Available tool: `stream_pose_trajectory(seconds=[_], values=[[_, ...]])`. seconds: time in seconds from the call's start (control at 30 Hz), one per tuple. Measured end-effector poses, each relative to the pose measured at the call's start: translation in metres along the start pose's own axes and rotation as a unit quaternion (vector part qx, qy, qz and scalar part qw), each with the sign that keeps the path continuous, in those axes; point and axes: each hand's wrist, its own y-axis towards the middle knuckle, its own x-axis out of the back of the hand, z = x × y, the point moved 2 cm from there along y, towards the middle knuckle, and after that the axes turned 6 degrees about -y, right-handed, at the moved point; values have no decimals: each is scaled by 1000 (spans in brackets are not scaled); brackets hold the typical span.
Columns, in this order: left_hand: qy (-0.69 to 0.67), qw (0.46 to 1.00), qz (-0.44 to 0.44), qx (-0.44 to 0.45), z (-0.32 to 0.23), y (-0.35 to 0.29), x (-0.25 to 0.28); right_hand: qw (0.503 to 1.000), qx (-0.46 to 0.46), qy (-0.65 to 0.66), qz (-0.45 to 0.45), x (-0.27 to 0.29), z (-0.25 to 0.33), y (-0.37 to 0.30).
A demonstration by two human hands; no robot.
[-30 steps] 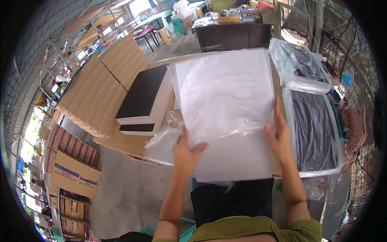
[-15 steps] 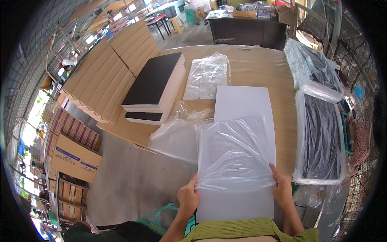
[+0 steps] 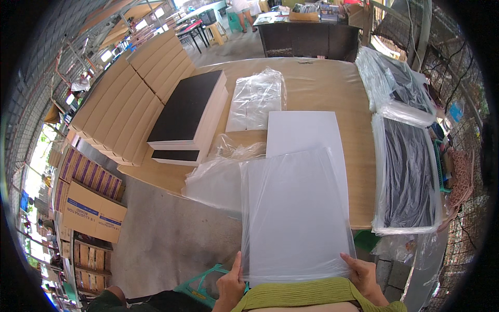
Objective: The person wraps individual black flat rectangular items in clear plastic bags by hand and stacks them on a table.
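A clear plastic bag (image 3: 296,213) now covers most of a white board (image 3: 304,132), whose far end sticks out bare beyond the bag's far edge. The bag lies fairly smooth, with light creases along its sides. My left hand (image 3: 230,280) pinches the bag's near left edge, close to my body. At the near right corner my right hand (image 3: 362,273) grips the bag between thumb and fingers. Left of the board lies a pile of loose clear plastic bags (image 3: 218,179), partly overhanging the table edge.
A stack of black-topped boards (image 3: 187,109) and rows of brown cartons (image 3: 117,104) stand on the left of the table (image 3: 322,83). A plastic-wrapped white pack (image 3: 256,99) lies ahead. Wrapped black boards (image 3: 408,174) line the right side. A green stool (image 3: 200,286) stands low left.
Both hands have come down toward my body, drawing the bag's near edge along the board. The bunched folds have flattened out. The whole view has shifted slightly.
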Motion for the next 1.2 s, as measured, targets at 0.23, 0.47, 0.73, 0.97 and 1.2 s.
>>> stream_pose_trajectory(seconds=[0.23,0.47,0.73,0.97,1.2], values=[[-167,985,28,19,13,-38,-3,969,-115,217,32,-4,-6,-20],[-293,954,66,17,24,-44,-9,916,-181,357,31,5,11,-20],[-105,938,-215,-250,-44,40,-24,951,-60,210,-220,31,-14,18],[-186,789,-286,-511,-180,119,-66,856,-38,113,-503,103,-87,-30],[-311,684,-219,-623,-281,136,-131,792,-124,164,-575,138,-193,-72]])
